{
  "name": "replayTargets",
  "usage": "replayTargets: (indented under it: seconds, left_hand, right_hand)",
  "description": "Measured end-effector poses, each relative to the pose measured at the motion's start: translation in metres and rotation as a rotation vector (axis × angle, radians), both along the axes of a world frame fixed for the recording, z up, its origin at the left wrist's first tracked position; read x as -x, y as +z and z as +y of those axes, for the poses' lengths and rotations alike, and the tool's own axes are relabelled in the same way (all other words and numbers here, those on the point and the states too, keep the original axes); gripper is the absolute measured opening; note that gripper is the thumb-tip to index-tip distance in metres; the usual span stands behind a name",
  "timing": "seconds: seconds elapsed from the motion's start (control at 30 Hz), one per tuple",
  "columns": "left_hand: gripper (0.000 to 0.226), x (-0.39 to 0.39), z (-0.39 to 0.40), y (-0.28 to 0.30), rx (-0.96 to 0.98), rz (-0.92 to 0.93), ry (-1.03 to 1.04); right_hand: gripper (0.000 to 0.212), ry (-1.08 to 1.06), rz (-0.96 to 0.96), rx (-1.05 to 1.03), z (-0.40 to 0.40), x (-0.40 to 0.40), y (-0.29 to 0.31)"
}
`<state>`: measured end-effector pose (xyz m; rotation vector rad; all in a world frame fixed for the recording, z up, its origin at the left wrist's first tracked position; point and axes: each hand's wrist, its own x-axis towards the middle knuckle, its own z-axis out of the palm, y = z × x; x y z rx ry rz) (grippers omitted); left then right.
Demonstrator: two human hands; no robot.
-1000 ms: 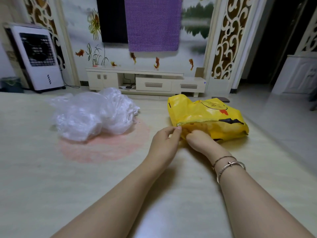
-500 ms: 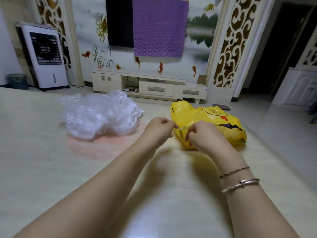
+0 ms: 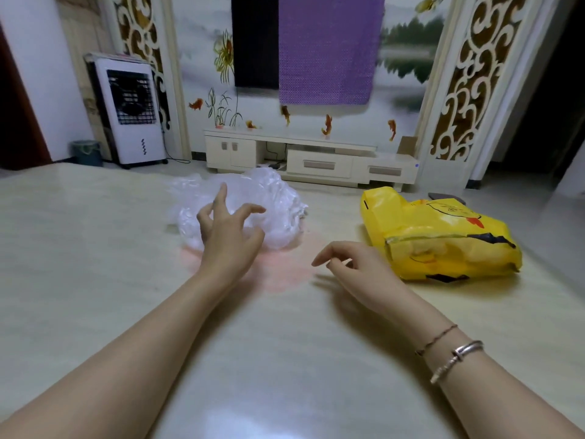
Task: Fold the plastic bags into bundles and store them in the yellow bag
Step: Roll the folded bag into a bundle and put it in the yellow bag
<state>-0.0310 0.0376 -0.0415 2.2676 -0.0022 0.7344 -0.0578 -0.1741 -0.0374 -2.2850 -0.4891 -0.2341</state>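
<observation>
Marble-pale and glossy, the desk (image 3: 95, 280) carries everything we are working with, and we take the yellow bag (image 3: 443, 245) as our landmark. It lies on its side with its mouth turned toward us, likely so folded bundles can be pushed straight in; pale shapes show faintly through its front, which we judge to be bundles already stored, though we cannot be sure.

Left of the yellow bag, well apart from it, sits the heap of clear plastic bags (image 3: 278, 210), loose and crumpled, so plenty of folding looks to be left. A faint pink patch (image 3: 285, 274) stains the desk between heap and yellow bag.

Our left hand (image 3: 229, 236) hovers in front of the heap, fingers spread and bent like a claw, holding nothing; we judge it is shaped to pluck the next bag. Our right hand (image 3: 361, 267) hangs just left of the yellow bag's mouth, fingers loosely curled, empty and clear of the plastic. Two bracelets (image 3: 452, 356) ring that wrist.

Half a second ago both hands were closed together at the yellow bag's mouth. Now they have parted from it: the left has swung across to the heap, the right has drawn a little way off, and the yellow bag lies on its own.
</observation>
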Motion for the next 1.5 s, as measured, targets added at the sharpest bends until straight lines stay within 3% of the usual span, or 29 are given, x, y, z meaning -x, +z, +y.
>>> replayTargets:
  seconds: [0.2,0.27,0.37,0.47,0.57,0.63,0.67,0.73,0.8,0.9,0.97,1.13,1.33,1.4,1.5]
  left_hand:
    - [0.037,-0.018,0.001,-0.009,-0.274,0.211,-0.036]
    - [0.036,-0.017,0.003,-0.009,-0.271,0.168,-0.037]
    - [0.033,-0.009,0.003,-0.003,-0.092,-0.039,-0.072]
    - [0.027,0.011,-0.010,0.011,0.237,-0.150,-0.256]
    - [0.027,0.029,-0.022,0.020,0.506,-0.093,-0.421]
    - [0.026,0.034,-0.025,0.020,0.603,-0.024,-0.495]
    - [0.025,0.035,-0.026,0.019,0.649,0.010,-0.527]
    - [0.024,0.036,-0.029,0.018,0.747,0.071,-0.572]
    - [0.024,0.037,-0.033,0.017,0.786,0.122,-0.597]
    - [0.026,0.033,-0.035,0.011,0.710,0.110,-0.576]
    - [0.032,0.029,-0.033,0.008,0.607,0.016,-0.447]
    - [0.043,0.014,-0.019,0.003,0.118,-0.298,-0.119]
    - [0.047,0.003,-0.025,-0.014,-0.289,-0.152,-0.192]
    - [0.039,0.006,-0.029,-0.015,-0.334,-0.157,-0.226]
    - [0.030,0.019,-0.035,-0.008,-0.226,-0.221,-0.222]
  right_hand:
    - [0.033,0.058,0.010,-0.058,0.012,0.001,-0.004]
    - [0.034,0.065,0.017,-0.069,0.015,0.001,-0.005]
    - [0.036,0.058,0.019,-0.161,0.016,0.000,-0.005]
    - [0.038,0.057,0.060,-0.351,0.014,-0.002,-0.003]
    - [0.031,0.019,0.156,-0.578,0.015,-0.003,0.000]
    - [0.017,-0.027,0.217,-0.699,0.015,-0.002,0.000]
    - [0.020,-0.026,0.246,-0.740,0.015,-0.002,-0.001]
    - [0.030,0.017,0.277,-0.763,0.014,-0.002,-0.002]
    - [0.027,0.050,0.244,-0.692,0.014,-0.003,-0.003]
    - [0.007,0.034,0.158,-0.597,0.015,-0.005,-0.002]
    - [0.009,-0.022,0.116,-0.602,0.013,-0.007,-0.002]
    - [0.016,-0.096,0.080,-0.778,0.001,-0.008,0.006]
    - [0.013,-0.071,0.133,-0.821,-0.004,-0.005,0.009]
    - [0.012,-0.060,0.176,-0.815,-0.005,-0.004,0.009]
    - [0.014,-0.028,0.236,-0.826,-0.003,-0.001,0.009]
